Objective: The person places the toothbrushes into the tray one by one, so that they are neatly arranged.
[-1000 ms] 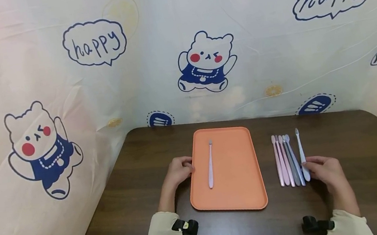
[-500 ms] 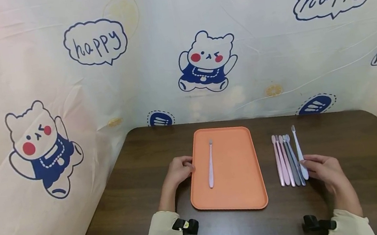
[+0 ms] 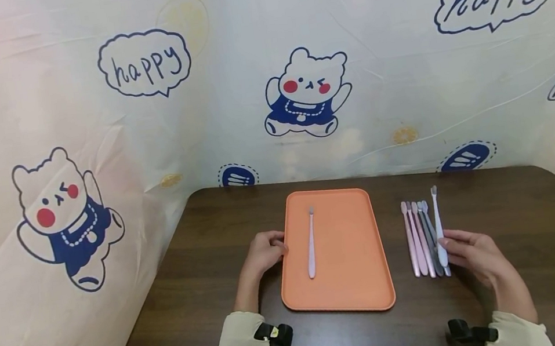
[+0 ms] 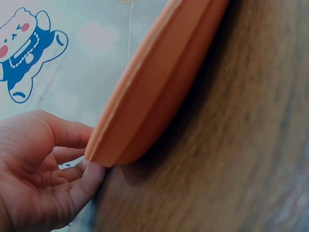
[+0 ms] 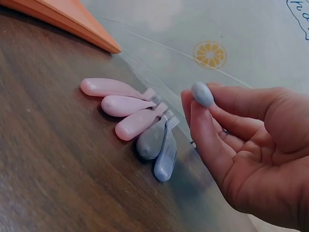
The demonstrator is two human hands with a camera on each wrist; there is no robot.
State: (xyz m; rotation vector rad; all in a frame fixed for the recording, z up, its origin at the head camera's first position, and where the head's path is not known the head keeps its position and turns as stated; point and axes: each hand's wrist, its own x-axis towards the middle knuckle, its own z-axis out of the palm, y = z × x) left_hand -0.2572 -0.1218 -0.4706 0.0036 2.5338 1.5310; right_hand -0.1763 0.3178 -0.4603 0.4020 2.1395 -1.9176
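Observation:
An orange tray (image 3: 355, 280) lies on the dark wooden table, with one pale pink toothbrush (image 3: 310, 243) lying lengthwise in it. My left hand (image 3: 263, 252) rests at the tray's left rim (image 4: 145, 92), fingers curled against the edge. To the right of the tray, a row of several toothbrushes (image 3: 420, 236) in pink and grey lies side by side. My right hand (image 3: 470, 256) pinches the handle end of a pale blue toothbrush (image 3: 438, 222) and holds it lifted over the row; its tip (image 5: 202, 94) shows between thumb and fingers.
A plastic sheet printed with cartoon bears (image 3: 306, 92) and "happy" bubbles walls the table at the back and both sides. Bare wood (image 3: 534, 203) lies right of the brushes and in front of the tray.
My right hand has raised the pale blue toothbrush off the table and shifted it slightly left over the row. The left hand has stayed at the tray's rim.

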